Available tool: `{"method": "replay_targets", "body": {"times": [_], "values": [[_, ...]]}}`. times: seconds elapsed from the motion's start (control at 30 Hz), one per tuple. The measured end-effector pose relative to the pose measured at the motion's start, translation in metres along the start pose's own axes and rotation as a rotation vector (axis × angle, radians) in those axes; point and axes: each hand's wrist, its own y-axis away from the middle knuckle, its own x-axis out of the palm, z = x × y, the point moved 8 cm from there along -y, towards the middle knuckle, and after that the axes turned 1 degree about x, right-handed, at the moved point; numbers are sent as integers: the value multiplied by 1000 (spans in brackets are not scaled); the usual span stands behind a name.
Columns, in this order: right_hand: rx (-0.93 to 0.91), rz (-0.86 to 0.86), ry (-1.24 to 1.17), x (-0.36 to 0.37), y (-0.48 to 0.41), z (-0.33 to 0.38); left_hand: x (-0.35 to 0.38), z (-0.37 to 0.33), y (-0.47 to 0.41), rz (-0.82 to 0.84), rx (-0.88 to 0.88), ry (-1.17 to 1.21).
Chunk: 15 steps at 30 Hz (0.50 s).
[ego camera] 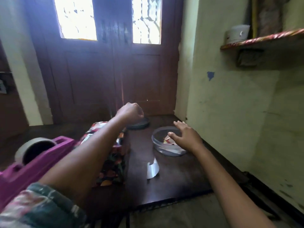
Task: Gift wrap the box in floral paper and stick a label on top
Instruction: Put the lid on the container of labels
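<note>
Your left hand [130,112] is reaching across to the back of the dark table [177,178], with the forearm passing over the box [113,163]. The fingers are curling down tight right at the near-left rim of a dark round lid [141,125]. The frame is too blurred there, so I cannot tell if you're actually gripping the lid or just hovering a closed fist over it.

Your right hand [185,137] is hovering with its fingers spread and straight, gripping nothing. It's sitting over the right side of a clear round container [158,134], with the thumb over the opening. I cannot tell if it's touching the rim. Paper pieces [167,139] are lying inside, reddish and white, too blurred to read.

The box is already lying in floral paper, flat on the left part of the table under your left forearm, near the container but apart from it.

A curled white strip [153,169] is standing on the table between the box and the container, closer to you. A pink tape dispenser [32,165] with a grey roll [32,147] is sitting just left of the box. A patterned sleeve [37,206] is showing at your left elbow.
</note>
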Motion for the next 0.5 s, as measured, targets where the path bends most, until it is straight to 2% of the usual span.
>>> {"method": "replay_targets", "body": {"times": [0.1,0.2,0.33,0.4,0.5], "values": [[135,56,55,9,5,-45,53,-24,-30,68,-94,-11],[197,121,-16,24,8,-67,99,-30,-53,125,-194,-51],[195,126,-163,39,9,-76,138,-2,-78,145,-336,-71],[156,141,-114,45,9,-75,146,15,-93,155,-399,-28],[113,172,-73,54,9,-71,163,31,-127,213,-393,-15]]}}
